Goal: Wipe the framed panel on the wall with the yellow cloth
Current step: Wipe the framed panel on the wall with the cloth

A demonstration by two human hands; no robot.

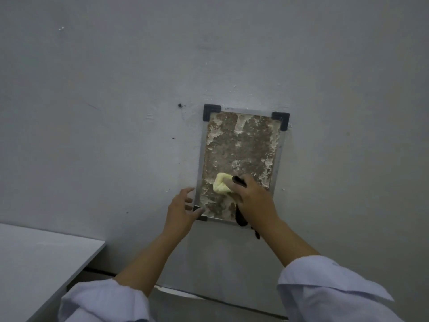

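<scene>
While the framed panel (241, 159) hung on the grey wall (116, 112) with its long axis upright, the right hand (254, 201) gripped the bunched yellow cloth (222, 184) and a black object (239, 181), pressing the cloth against the panel's lower area. The left hand (182, 211), fingers spread, touched the lower-left frame corner. A white table (34, 259) stood at lower left.

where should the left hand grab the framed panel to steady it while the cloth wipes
Judging from its pose, the lower-left corner of the framed panel is best, approached from the left side. The left hand is already there with fingers spread along the thin left rail, and a dark corner bracket there gives purchase. That keeps clear of the right hand pressing the yellow cloth on the lower face.
</scene>
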